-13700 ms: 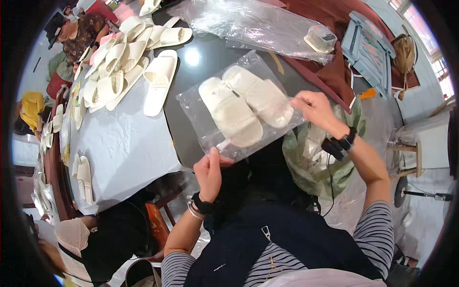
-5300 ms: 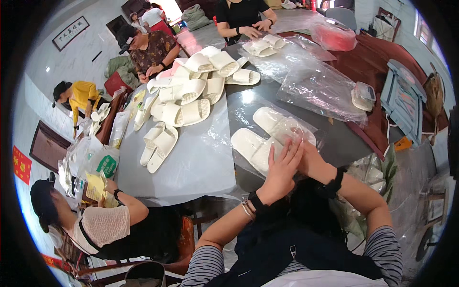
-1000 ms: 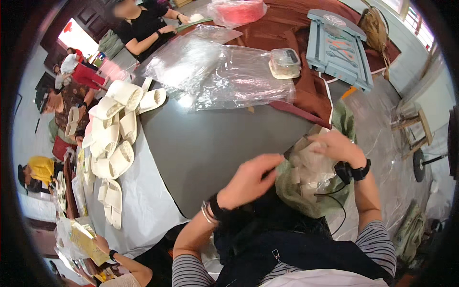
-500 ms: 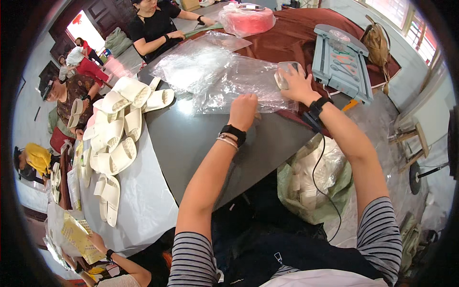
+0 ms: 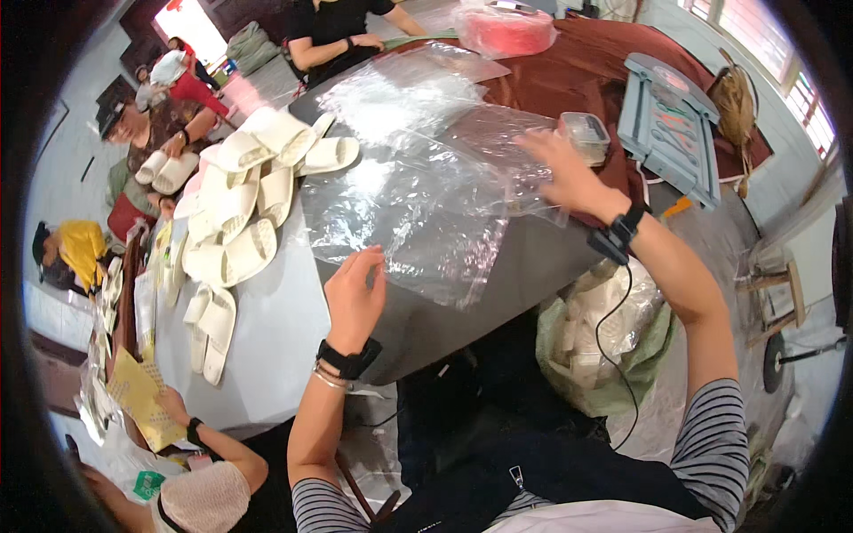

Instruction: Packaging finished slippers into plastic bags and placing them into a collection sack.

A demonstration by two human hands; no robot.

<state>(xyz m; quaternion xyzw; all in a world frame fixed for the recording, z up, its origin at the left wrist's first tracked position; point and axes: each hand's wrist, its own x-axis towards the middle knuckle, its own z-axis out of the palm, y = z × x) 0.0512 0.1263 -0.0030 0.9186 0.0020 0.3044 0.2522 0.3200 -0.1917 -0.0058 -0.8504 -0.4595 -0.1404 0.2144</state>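
A clear plastic bag [image 5: 418,235] lies over the near part of the dark tabletop, its near edge reaching toward me. At its left corner is my left hand [image 5: 354,298], fingers curled and closed on the film. My right hand [image 5: 573,173] hovers at the bag's right end, fingers stretched apart and slightly blurred, holding nothing. Just beyond it stands a small clear plastic box [image 5: 585,138]. More clear bags [image 5: 382,102] are spread in a loose pile farther back. To the left lies a heap of cream slippers [image 5: 249,249].
A grey paper trimmer [image 5: 666,133] with small tools on it rests on brown cloth at the right. A pink roll [image 5: 505,34] in plastic sits at the back. Below the table edge is a green sack [image 5: 569,355]. Co-workers are across and left; one holds slippers [image 5: 169,169], another yellow sheets [image 5: 142,400].
My left hand has moved left and nearer, drawing the bag across the table. My right hand has come off the small clear box. The view has shifted slightly.
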